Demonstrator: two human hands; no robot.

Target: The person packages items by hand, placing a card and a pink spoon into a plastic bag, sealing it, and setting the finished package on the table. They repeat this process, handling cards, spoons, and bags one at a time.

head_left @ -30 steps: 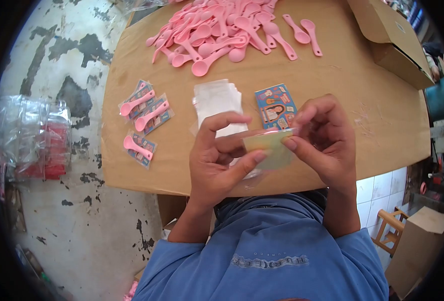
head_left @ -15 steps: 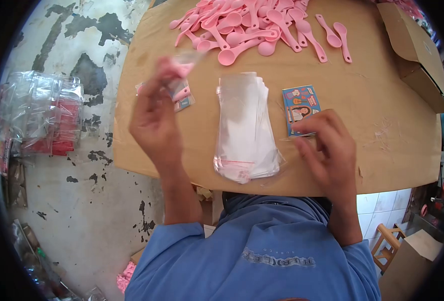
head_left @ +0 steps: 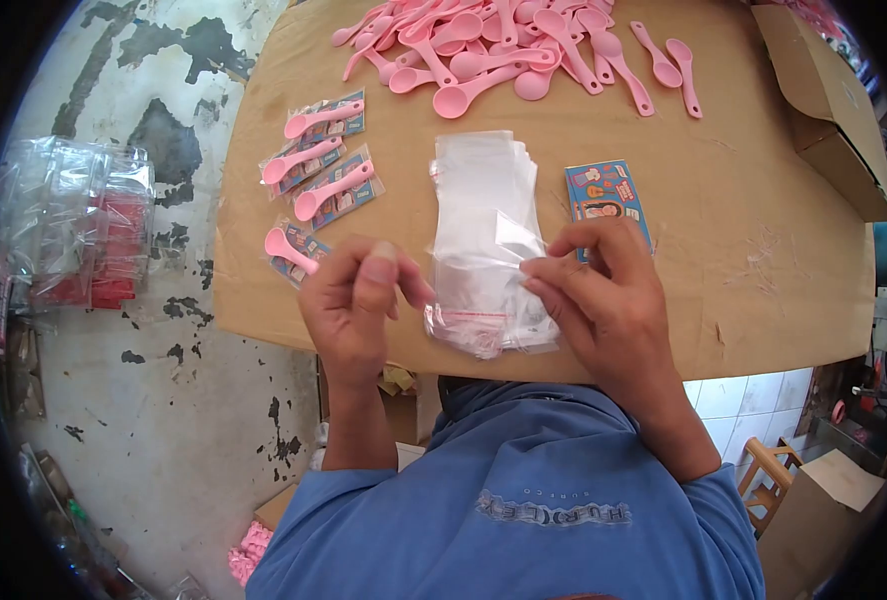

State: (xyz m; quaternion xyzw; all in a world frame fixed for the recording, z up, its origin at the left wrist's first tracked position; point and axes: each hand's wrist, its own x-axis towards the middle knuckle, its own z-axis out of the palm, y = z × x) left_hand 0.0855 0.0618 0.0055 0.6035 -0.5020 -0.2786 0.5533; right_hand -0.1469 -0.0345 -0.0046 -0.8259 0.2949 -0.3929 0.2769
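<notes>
In the middle of the table lies a stack of clear plastic bags (head_left: 473, 220) with reddish strips at the near end. My right hand (head_left: 613, 295) pinches a clear plastic bag (head_left: 515, 238) at the stack's right side, its film partly lifted. To the left of the stack hovers my left hand (head_left: 353, 310), fingers loosely curled and apart, with nothing seen in it. Just beyond it is a bagged pink spoon with a card (head_left: 288, 246), partly hidden by that hand. A small pile of blue printed cards (head_left: 608, 190) sits behind my right hand, which covers its near part.
Several bagged pink spoons (head_left: 335, 190) lie at the table's left. Loose pink spoons (head_left: 493, 60) are heaped at the far side. An open cardboard box (head_left: 828, 110) stands at the right edge. Clear and red plastic packs (head_left: 93, 220) are off to the left.
My left hand has let go of the bagged spoon at the left and come back toward the bag stack. My right hand has moved left from the cards and taken hold of a bag.
</notes>
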